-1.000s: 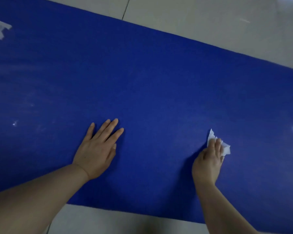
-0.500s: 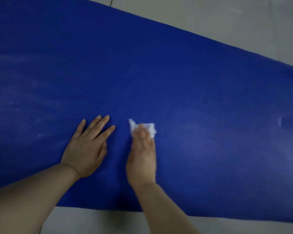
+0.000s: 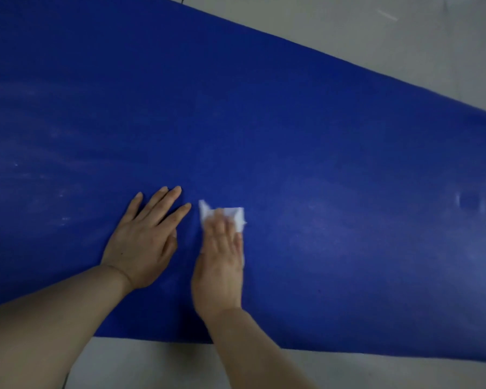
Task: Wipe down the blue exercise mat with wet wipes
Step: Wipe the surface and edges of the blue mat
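Head view: the blue exercise mat (image 3: 292,122) lies flat on a pale tiled floor (image 3: 404,37) and fills most of the frame. The left hand (image 3: 143,242) rests palm down on the mat, its grip wide, fingers straight and slightly spread, holding nothing. Just to its right, the right hand (image 3: 222,265) presses a crumpled white wet wipe (image 3: 235,216) against the mat with flat fingers; the wipe sticks out beyond the fingertips. Faint pale smears mark the mat left of both hands.
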A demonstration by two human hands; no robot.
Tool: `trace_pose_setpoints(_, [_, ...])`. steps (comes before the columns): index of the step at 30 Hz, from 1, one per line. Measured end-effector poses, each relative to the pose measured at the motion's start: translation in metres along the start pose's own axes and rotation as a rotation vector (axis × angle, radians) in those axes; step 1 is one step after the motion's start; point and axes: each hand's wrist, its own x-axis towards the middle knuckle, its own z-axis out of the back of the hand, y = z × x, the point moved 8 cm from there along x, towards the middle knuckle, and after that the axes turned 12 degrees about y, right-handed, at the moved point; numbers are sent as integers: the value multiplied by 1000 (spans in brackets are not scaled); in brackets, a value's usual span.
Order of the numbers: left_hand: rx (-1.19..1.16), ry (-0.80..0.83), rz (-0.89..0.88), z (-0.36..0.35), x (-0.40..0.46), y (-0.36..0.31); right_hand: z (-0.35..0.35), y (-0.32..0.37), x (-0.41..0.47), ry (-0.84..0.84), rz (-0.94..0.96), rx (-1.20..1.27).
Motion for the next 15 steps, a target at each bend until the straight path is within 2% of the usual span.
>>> trace_pose_setpoints(2, [0,3,-4,0,0,-1,-3,7,-1,32,68,-9])
trace_pose_setpoints(4, [-16,-4,-9,1,-1,0,16,-21,1,-9,32,-11])
trace_pose_setpoints(8, [-32,-7,-13,-1,-1,1,72,-143,-19,-173,-364,66])
trace_pose_setpoints(10, [-36,-9,-13,-2,-1,2,85,-181,-37,-191,-540,87])
trace_pose_setpoints(13, [-29,-10,-9,-4,0,3,75,-165,-45,-207,-562,56])
trace_pose_setpoints(15, [-28,-3,-6,-5,0,3,55,-119,-38,-201,-440,-7])
